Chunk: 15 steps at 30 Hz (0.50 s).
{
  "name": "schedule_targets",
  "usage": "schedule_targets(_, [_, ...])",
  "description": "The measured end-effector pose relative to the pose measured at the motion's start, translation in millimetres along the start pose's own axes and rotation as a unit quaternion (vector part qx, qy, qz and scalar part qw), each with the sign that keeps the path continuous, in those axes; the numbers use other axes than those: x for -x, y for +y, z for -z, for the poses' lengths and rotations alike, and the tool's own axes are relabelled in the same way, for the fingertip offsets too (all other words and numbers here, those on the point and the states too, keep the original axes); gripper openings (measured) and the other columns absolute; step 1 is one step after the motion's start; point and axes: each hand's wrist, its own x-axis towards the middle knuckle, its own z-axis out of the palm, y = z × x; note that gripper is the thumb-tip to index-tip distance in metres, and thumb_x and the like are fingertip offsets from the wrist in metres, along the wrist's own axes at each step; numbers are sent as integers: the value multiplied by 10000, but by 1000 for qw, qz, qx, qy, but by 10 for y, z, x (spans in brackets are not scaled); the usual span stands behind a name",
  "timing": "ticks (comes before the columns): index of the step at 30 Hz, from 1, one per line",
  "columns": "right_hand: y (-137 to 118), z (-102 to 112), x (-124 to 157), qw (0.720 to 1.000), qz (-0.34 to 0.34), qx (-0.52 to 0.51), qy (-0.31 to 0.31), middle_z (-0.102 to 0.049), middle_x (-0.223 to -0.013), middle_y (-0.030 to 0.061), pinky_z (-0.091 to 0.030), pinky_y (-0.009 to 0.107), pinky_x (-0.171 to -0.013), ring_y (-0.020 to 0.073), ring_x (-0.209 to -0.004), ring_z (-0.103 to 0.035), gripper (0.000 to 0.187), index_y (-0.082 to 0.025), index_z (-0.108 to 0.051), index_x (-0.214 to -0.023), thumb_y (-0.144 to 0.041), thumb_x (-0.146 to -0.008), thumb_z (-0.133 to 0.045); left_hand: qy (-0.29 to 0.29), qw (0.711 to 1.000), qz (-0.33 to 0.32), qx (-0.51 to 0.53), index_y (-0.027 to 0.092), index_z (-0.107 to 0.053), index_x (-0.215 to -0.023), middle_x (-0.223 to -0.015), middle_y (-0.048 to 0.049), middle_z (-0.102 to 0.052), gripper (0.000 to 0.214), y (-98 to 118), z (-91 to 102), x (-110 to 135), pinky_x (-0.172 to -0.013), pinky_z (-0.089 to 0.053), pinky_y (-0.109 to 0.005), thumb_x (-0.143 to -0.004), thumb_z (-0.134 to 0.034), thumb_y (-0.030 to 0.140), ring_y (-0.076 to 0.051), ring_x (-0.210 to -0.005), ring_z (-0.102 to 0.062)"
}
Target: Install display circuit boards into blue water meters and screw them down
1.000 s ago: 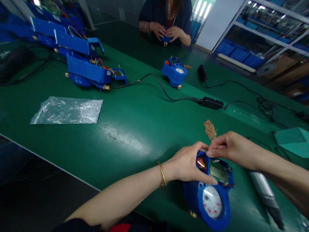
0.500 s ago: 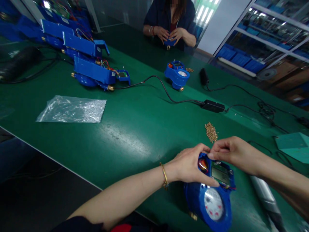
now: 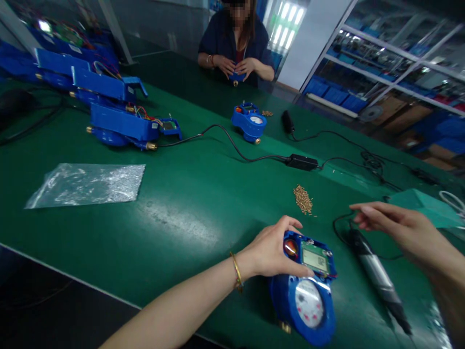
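Left hand clamped on the blue meter on the desk, display and dial seated, upper housing apparently still uncovered; right hand, grip not determinable, near the corded driver.

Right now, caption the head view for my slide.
Left hand grips a blue meter; right hand hovers near a corded tool.

Room between plastic bag and screw pile; black cable crosses beyond; corded tool obstructs right side.

Meter — screws behind, screwdriver right, bag left
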Motion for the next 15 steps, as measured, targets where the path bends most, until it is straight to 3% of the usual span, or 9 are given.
schedule_targets(1, [224,81,53,993,-62,82,49,-720,-890,105,-515,409,-778,305,-838,-672,574,-224,-686,-978,-681,-692,-487,0,1000,6,-1,236,-486,-1253,-1252,-118,-649,856,9,4,1,-962,-477,-470,-521,-911,369,-327,-1123,-624])
schedule_targets(3, [636,133,204,976,-143,142,85,-694,-771,170,-487,534,-725,423,-775,-659,497,-184,-677,-851,-596,-589,-584,0,1000,12,-2,237,-482,-1247,-1245,-105,-645,844,27,13,-2,-965,-476,-461,-530,-909,363,-313,-1113,-623])
schedule_targets(5, [948,33,357,969,-182,145,83,-646,-622,139,-492,513,-649,416,-666,-651,381,-196,-640,-767,-487,-521,-658,-3,1000,12,1,241,-483,-1233,-1236,-88,-645,809,45,22,-9,-959,-482,-444,-550,-901,351,-296,-1092,-632])
schedule_targets(7, [1140,-149,450,972,-183,119,81,-648,-629,89,-509,440,-666,353,-667,-661,314,-218,-621,-768,-354,-488,-667,-6,1000,13,3,246,-479,-1227,-1226,-73,-649,788,63,29,-16,-956,-484,-433,-564,-895,341,-283,-1073,-639])
schedule_targets(11, [1223,-415,500,978,-165,41,121,-626,-642,47,-506,395,-689,307,-689,-647,291,-233,-571,-742,-288,-460,-619,-7,1000,15,9,238,-471,-1224,-1213,-69,-652,776,86,30,-17,-953,-482,-423,-575,-889,319,-273,-1075,-638])
schedule_targets(15, [990,-375,630,980,-125,-79,134,-579,-562,17,-486,399,-517,276,-516,-575,293,-244,-577,-751,-434,-546,-664,-5,1000,19,4,240,-479,-1230,-1244,-76,-639,795,68,23,-10,-959,-477,-443,-560,-896,328,-284,-1086,-631])
